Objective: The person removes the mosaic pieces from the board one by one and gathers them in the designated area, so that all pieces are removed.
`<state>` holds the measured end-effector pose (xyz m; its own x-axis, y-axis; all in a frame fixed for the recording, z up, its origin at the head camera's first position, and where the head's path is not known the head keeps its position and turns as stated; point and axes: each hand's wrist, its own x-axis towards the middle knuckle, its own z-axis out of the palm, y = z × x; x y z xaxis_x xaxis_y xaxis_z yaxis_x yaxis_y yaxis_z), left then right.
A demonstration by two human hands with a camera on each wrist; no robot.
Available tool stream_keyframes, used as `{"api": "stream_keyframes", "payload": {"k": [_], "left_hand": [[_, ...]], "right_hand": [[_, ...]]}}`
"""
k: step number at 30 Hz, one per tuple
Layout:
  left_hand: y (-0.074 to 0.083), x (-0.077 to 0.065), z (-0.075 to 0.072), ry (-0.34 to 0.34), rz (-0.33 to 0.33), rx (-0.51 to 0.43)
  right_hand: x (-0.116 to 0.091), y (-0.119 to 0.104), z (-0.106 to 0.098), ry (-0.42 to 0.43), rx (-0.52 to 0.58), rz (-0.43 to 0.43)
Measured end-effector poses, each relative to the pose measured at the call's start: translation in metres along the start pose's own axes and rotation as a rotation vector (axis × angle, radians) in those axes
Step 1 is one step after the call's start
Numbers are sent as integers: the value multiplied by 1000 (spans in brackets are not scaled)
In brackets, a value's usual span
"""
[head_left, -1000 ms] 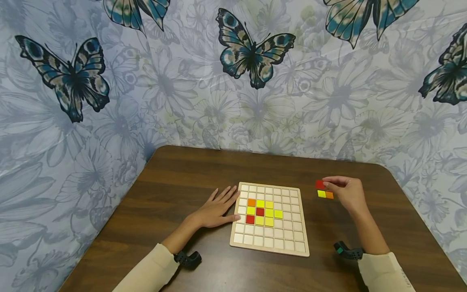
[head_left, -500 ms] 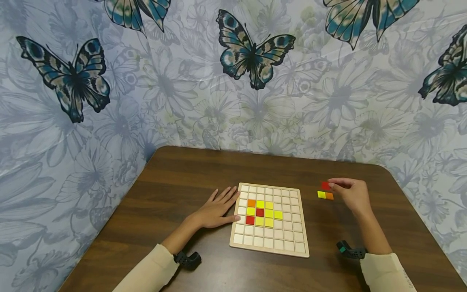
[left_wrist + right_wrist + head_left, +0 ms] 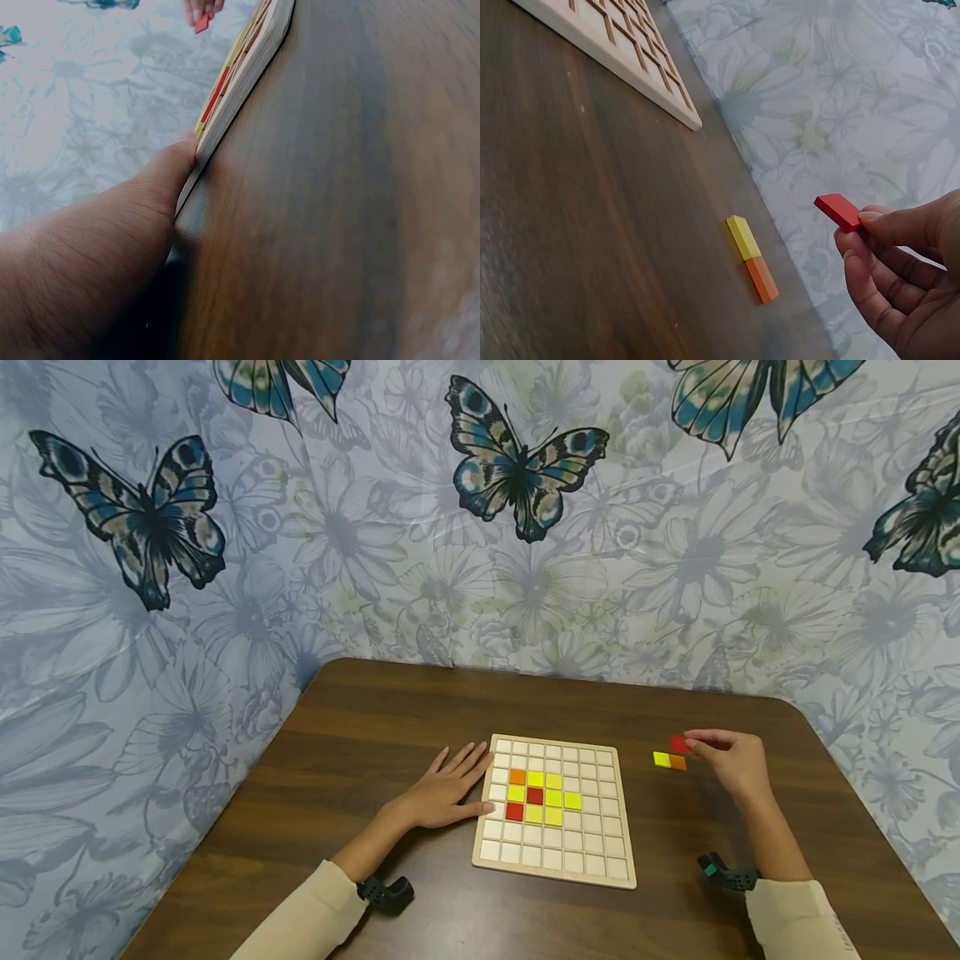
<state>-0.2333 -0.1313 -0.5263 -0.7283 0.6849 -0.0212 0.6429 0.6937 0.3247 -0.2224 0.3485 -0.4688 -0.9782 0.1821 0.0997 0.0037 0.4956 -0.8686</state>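
The red tile [image 3: 837,211] was pinched between the thumb and fingers of the right hand [image 3: 733,766], raised off the tabletop [image 3: 390,710] toward its far right corner. Near it, 1 yellow tile [image 3: 662,760] and 1 orange tile [image 3: 678,762] lay side by side and touching, between the grid board [image 3: 555,877] and the tabletop's right edge. The grid board lay well in from the far edge and bore 10 coloured tiles [image 3: 553,798] (7 yellow, 2 red and 1 orange). At its left edge lay the left hand [image 3: 446,793], fingers apart, thumb resting on the rim. Beyond the tabletop's far edge rose a floral backdrop [image 3: 675,610].
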Motion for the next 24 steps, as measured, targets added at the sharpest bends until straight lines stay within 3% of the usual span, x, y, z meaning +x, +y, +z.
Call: {"api": "stream_keyframes", "payload": {"k": [8,24], "left_hand": [[0,0,0,-13,-13,15],[-3,0,4,4,-4,-4]], "right_hand": [[2,10,-5,31,8,-15],[5,27,-11,65,-67,59]]}}
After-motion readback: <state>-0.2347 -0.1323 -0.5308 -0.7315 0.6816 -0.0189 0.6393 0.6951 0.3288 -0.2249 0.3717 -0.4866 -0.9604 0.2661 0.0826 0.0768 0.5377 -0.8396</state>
